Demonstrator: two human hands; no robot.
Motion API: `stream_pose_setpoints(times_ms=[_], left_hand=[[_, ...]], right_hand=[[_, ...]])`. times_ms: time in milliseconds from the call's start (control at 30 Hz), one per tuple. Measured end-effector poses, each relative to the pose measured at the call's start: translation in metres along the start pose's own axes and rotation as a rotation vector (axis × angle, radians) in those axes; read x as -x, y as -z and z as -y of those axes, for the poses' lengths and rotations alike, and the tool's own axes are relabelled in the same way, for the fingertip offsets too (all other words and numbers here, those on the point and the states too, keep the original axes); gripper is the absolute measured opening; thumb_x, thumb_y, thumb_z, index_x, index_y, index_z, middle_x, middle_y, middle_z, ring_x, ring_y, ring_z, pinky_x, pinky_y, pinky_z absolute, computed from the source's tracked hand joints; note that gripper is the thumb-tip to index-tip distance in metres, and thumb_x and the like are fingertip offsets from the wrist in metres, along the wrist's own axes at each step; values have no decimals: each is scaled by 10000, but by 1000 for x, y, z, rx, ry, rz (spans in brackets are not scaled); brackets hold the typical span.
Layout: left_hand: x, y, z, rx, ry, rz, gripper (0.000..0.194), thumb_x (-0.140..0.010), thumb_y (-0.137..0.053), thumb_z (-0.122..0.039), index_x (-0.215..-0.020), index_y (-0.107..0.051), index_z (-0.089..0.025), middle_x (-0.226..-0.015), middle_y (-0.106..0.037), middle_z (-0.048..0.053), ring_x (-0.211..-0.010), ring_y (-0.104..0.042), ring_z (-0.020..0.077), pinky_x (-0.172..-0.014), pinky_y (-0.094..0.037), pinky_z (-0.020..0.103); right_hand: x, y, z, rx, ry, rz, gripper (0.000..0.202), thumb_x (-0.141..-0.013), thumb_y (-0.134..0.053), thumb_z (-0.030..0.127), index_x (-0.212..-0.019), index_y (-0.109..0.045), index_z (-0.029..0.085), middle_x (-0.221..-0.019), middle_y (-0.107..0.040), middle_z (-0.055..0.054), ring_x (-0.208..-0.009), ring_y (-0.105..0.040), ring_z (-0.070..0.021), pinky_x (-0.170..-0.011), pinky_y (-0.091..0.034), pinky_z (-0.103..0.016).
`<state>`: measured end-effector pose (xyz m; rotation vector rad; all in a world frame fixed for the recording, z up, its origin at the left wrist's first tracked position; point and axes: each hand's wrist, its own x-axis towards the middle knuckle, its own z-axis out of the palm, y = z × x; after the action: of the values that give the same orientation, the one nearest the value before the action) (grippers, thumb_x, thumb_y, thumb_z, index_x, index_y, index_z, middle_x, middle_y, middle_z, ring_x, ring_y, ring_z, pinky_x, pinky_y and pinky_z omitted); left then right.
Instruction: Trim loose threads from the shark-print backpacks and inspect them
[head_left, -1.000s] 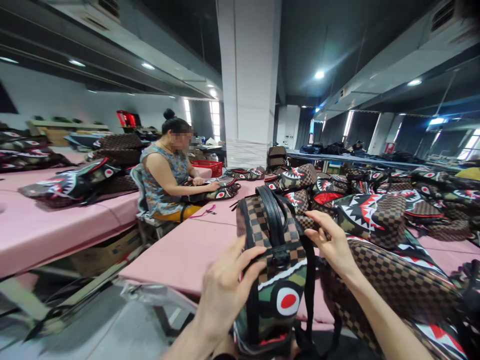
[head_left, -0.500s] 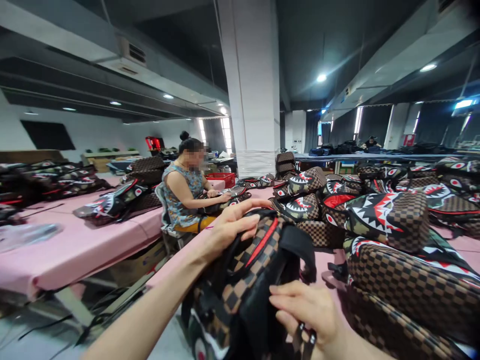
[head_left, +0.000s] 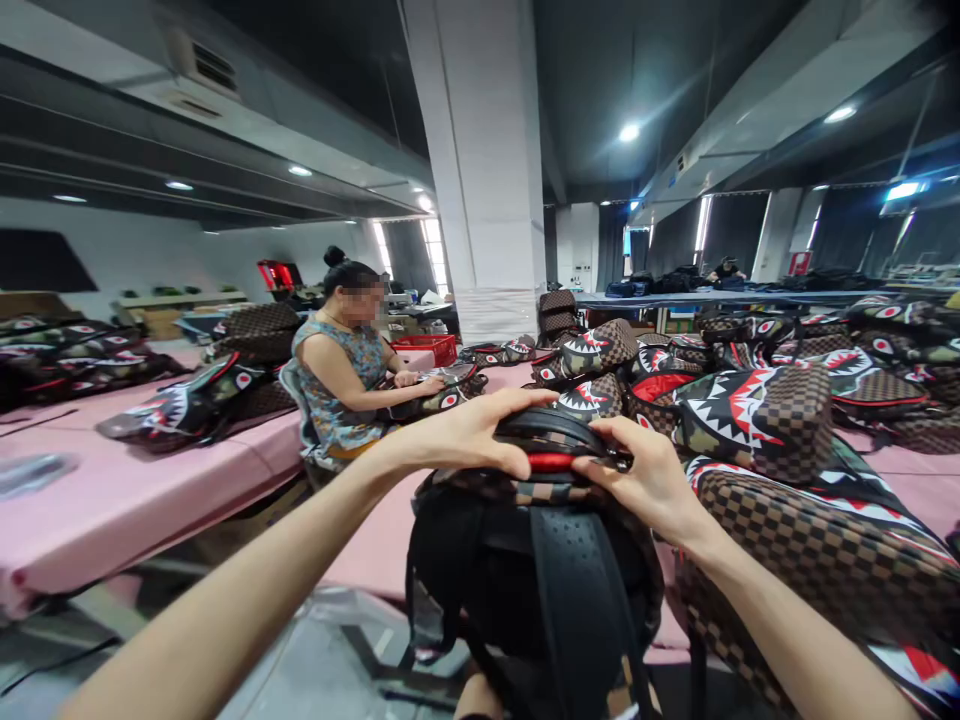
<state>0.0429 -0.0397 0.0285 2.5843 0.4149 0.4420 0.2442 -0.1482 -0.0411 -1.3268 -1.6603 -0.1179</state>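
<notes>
A backpack point(head_left: 495, 570) in brown-and-black check stands in front of me, its black back panel and straps facing me. My left hand point(head_left: 491, 430) grips the left side of its top, thumb near a red strip point(head_left: 551, 462) and fingers over the far side. From the right, my right hand point(head_left: 637, 465) pinches the same top edge by the dark rim. A wide black shoulder strap point(head_left: 585, 600) hangs down the near side. The far face of this backpack is hidden from me.
Shark-mouth backpacks point(head_left: 757, 420) are piled at the right on the pink-covered table point(head_left: 382, 540). A co-worker point(head_left: 349, 360) sits at the left, handling another bag. A white pillar point(head_left: 487, 200) rises behind, near a red basket point(head_left: 427, 347).
The backpack has turned so its strap side faces me. My right hand has risen from its lower side to the top edge, beside my left hand. The view has shifted slightly right.
</notes>
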Motion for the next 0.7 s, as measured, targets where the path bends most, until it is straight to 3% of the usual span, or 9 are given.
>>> stream_pose_setpoints(times_ms=[67, 200, 333, 467, 533, 633, 700], left_hand=[[1, 0, 8, -47, 13, -24, 740, -697, -681, -367, -1364, -392, -228, -1273, -558, 55, -1131, -528, 225, -966, -410, 319], [-7, -5, 14, -273, 113, -193, 433, -768, -493, -185, -1189, -590, -214, -1081, -672, 26, -968, -608, 190, -906, -433, 289], [-17, -13, 8, -479, 267, -375, 460, -640, -447, -56, -997, -704, -191, -801, -714, 31, -757, -632, 189, -746, -463, 262], [-20, -18, 0, -466, 271, -393, 450, -618, -458, -69, -957, -722, -207, -724, -708, 20, -689, -627, 175, -688, -458, 239], [-19, -18, -2, -455, 289, -367, 453, -624, -455, -85, -973, -720, -201, -765, -717, 37, -709, -634, 183, -706, -459, 249], [-18, -17, -3, -478, 359, -337, 439, -640, -457, -134, -987, -718, -195, -842, -722, 76, -764, -643, 222, -737, -461, 289], [-17, -15, -2, -493, 385, -317, 423, -636, -460, -156, -963, -725, -201, -845, -721, 81, -785, -642, 238, -740, -458, 298]], right_hand=[[-3, -3, 0, 61, -40, -58, 162, -761, -582, 239, -909, -618, 182, -858, -681, -44, -764, -620, -194, -686, -449, -295], [-7, -7, 0, 89, -124, -68, 149, -704, -552, 170, -839, -616, 180, -764, -663, -23, -695, -598, -184, -647, -421, -287], [-15, 6, -6, -163, -135, 61, 189, -729, -584, 309, -832, -657, 169, -756, -664, -15, -686, -594, -162, -648, -436, -263], [-44, 20, -15, -324, -252, 94, 338, -771, -549, 439, -708, -692, 140, -704, -663, -31, -693, -587, -154, -674, -435, -265], [-62, 22, -13, -351, -259, 240, 301, -739, -604, 419, -738, -701, 134, -697, -652, -15, -660, -560, -132, -644, -417, -251], [-85, 20, -1, -373, -192, 617, 298, -680, -680, 414, -777, -692, 133, -642, -595, 30, -571, -472, -90, -530, -344, -212], [-95, 16, 6, -345, -166, 747, 361, -666, -690, 478, -723, -671, 122, -584, -538, 43, -514, -394, -68, -463, -270, -203]])
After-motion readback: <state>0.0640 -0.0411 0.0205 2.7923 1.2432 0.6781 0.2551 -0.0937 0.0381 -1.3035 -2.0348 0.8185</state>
